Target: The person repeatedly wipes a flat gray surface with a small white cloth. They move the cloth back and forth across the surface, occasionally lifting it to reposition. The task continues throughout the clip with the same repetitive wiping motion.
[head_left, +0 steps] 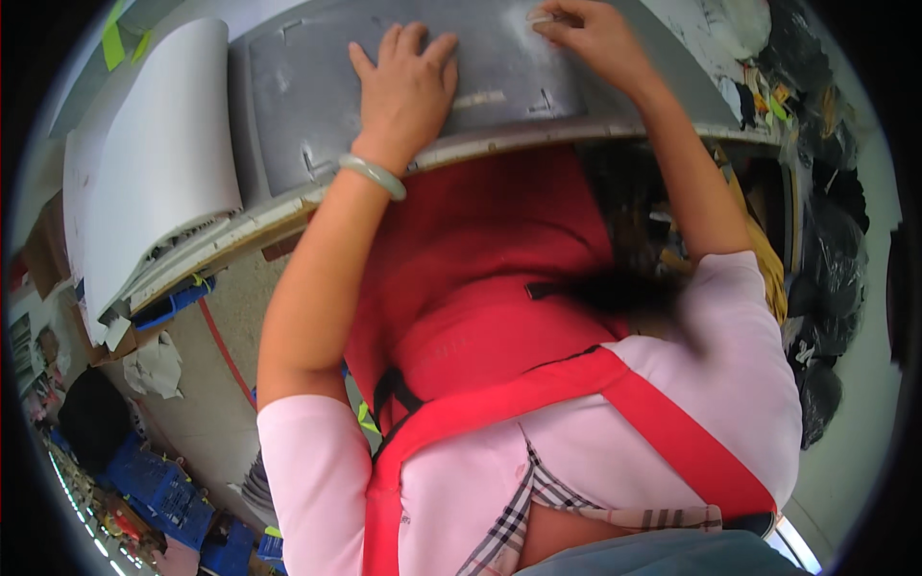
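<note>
As both forearms reach forward over the worktable edge: left hand (pale bangle at the wrist), palm down, fingers spread, touching a dark grey rectangular sheet. Sheet, flat on the table, beneath the left hand, right side near the right hand. Right hand, wrist bent, fingertips pinched on a small pale piece, too small to identify.

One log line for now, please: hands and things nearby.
left hand: spread on gray board | right hand: pinching small pale piece | nearby: curled white sheet, left of gray board
</note>
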The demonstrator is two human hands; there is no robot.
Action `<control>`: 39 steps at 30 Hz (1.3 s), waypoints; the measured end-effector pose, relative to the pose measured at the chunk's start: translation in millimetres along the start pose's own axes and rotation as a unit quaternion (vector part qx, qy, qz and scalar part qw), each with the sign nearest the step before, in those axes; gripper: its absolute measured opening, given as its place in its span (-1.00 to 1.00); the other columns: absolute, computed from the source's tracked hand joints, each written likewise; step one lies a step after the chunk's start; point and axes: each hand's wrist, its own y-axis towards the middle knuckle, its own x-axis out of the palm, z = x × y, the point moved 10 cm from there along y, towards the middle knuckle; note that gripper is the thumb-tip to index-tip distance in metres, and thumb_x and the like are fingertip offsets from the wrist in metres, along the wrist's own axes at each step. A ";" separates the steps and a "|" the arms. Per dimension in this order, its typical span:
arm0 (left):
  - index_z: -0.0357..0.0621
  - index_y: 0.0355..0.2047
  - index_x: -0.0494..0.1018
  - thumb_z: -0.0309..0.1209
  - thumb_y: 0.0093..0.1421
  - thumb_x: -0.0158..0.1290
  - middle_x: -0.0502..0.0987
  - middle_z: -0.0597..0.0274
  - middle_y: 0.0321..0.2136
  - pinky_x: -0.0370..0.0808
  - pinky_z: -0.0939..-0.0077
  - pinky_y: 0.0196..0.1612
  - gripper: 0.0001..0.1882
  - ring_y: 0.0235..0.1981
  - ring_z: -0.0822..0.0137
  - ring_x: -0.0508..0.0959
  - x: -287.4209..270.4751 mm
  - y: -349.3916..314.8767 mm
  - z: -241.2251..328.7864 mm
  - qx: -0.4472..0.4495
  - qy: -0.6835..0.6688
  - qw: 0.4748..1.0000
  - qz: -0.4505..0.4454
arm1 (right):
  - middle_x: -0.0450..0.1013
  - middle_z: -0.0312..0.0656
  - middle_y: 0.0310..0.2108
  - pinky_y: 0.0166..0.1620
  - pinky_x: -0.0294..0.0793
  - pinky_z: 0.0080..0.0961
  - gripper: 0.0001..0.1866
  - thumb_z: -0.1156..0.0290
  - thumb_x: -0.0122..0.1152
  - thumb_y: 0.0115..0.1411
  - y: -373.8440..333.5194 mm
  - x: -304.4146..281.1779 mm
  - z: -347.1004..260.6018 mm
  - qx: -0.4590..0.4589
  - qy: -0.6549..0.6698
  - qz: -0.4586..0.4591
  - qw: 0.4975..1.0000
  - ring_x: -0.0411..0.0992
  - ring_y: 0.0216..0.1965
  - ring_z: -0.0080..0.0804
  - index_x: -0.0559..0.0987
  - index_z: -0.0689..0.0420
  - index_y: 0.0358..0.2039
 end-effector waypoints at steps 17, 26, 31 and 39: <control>0.14 0.11 0.54 -0.25 0.34 0.08 0.47 0.17 0.16 0.15 -0.42 0.31 -0.66 0.31 0.05 0.36 -1.2 -0.8 1.2 -0.029 -0.010 0.999 -0.010 | 0.56 0.11 -0.38 -0.14 0.50 -0.11 -0.79 0.33 0.21 0.23 112.2 32.3 -7.5 -0.249 -0.266 0.056 0.929 0.53 -0.27 0.11 0.64 0.22 -0.37; 0.11 0.10 0.54 -0.23 0.35 0.07 0.47 0.12 0.15 0.12 -0.48 0.32 -0.66 0.31 0.03 0.37 0.1 1.3 3.4 -0.021 -0.030 0.999 -0.002 | 0.58 0.07 -0.48 -0.27 0.55 -0.19 -0.74 0.28 0.22 0.15 120.7 4.0 33.5 -0.093 -0.208 0.114 0.967 0.59 -0.41 -0.06 0.63 0.25 -0.40; 0.11 0.10 0.54 -0.22 0.34 0.06 0.47 0.13 0.16 0.11 -0.49 0.32 -0.66 0.31 0.03 0.36 -2.0 -1.4 -4.4 -0.031 -0.023 0.999 -0.002 | 0.57 -0.11 -0.55 -0.41 0.54 -0.36 -0.78 0.32 0.23 0.18 129.1 25.0 29.5 0.089 -0.163 -0.032 0.982 0.55 -0.52 -0.36 0.63 0.23 -0.41; 0.06 0.11 0.52 -0.20 0.34 0.07 0.46 0.12 0.16 0.11 -0.49 0.31 -0.63 0.31 0.04 0.36 2.2 1.6 -0.7 -0.041 -0.024 0.999 0.010 | 0.55 -0.24 -0.55 -0.39 0.50 -0.47 -0.78 0.31 0.31 0.23 150.7 86.3 -23.2 -0.081 0.033 -0.046 0.995 0.46 -0.52 -0.55 0.66 0.23 -0.33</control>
